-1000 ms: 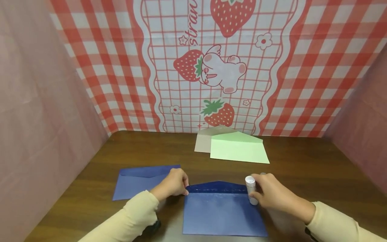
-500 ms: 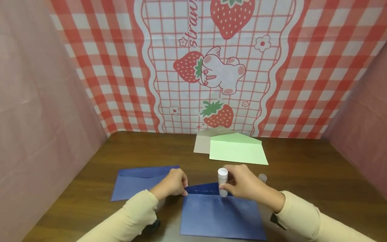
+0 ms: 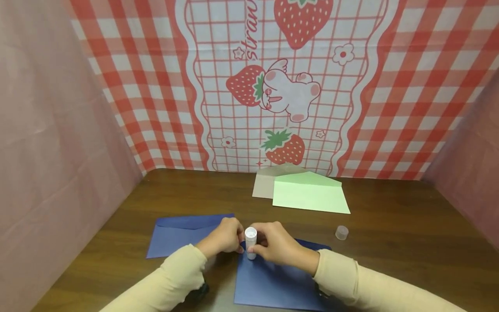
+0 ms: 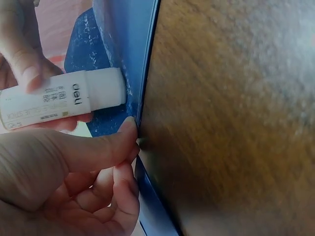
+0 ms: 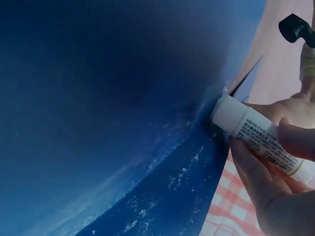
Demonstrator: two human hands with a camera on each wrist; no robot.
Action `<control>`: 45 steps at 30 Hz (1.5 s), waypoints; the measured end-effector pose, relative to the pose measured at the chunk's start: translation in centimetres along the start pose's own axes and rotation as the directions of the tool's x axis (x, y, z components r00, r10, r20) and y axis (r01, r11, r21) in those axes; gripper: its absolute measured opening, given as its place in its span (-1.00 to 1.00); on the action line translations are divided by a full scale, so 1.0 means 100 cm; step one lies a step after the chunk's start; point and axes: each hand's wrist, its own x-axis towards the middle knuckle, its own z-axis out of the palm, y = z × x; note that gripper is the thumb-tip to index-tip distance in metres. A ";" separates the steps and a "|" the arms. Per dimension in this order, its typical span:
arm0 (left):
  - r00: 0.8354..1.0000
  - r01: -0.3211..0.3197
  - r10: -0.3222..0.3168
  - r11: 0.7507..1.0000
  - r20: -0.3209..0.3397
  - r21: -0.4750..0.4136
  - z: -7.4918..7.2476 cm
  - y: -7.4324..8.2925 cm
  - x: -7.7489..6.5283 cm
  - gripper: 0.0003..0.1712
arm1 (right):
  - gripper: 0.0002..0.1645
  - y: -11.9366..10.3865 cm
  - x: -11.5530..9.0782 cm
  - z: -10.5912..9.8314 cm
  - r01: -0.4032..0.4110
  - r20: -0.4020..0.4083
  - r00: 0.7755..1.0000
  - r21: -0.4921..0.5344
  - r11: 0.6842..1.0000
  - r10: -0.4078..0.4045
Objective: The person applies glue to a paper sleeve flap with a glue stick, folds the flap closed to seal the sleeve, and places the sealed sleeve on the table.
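Note:
A blue envelope (image 3: 273,281) lies in front of me with its flap folded open at the far side. My right hand (image 3: 278,245) grips a white glue stick (image 3: 251,242), its tip down at the flap's left end. Whitish glue streaks (image 5: 140,214) run along the flap in the right wrist view. My left hand (image 3: 224,236) pinches the envelope's left corner by the flap fold. In the left wrist view the glue stick's tip is right beside the left thumb and fingertips. The right forearm hides part of the envelope.
A second blue envelope (image 3: 175,238) lies to the left, partly behind the left hand. At the back, a light green envelope (image 3: 309,199) overlaps a beige one (image 3: 264,185). The clear glue cap (image 3: 341,232) stands at the right on the wooden table (image 3: 390,225).
My right hand has swept the glue stick leftward along the flap, from its right end to the left corner. The cap at the right has come into full view. The left hand stays in place.

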 end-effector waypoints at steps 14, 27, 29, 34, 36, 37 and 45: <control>0.999 0.009 -0.009 1.000 0.036 -0.010 -0.003 -0.003 0.003 -0.76 | -0.82 0.002 -0.014 -0.012 -0.037 -0.026 0.999 -0.111 0.993 0.035; 1.000 0.017 -0.017 0.999 0.016 0.039 -0.002 0.000 0.000 -0.73 | -0.80 0.016 -0.049 -0.030 -0.071 -0.136 0.989 -0.154 0.985 0.050; 1.000 0.012 -0.013 0.999 0.011 0.032 -0.002 0.000 0.000 -0.74 | -0.80 0.019 -0.054 -0.033 -0.077 -0.150 0.987 -0.162 0.984 0.052; 1.000 0.008 -0.008 1.000 0.004 0.024 0.000 -0.001 -0.001 -0.75 | -0.81 0.023 -0.068 -0.041 -0.096 -0.179 0.982 -0.183 0.978 0.062; 1.000 0.002 -0.002 1.000 -0.001 0.026 0.000 -0.001 -0.002 -0.74 | -0.81 0.024 -0.073 -0.044 -0.108 -0.180 0.981 -0.184 0.977 0.075; 1.000 0.002 -0.002 1.000 -0.002 0.024 0.000 -0.001 -0.003 -0.75 | -0.81 0.025 -0.075 -0.046 -0.111 -0.180 0.981 -0.183 0.977 0.078; 1.000 0.007 -0.007 1.000 0.011 -0.012 0.001 -0.004 -0.004 -0.74 | -0.82 0.031 -0.090 -0.060 -0.108 -0.185 0.980 -0.219 0.970 0.068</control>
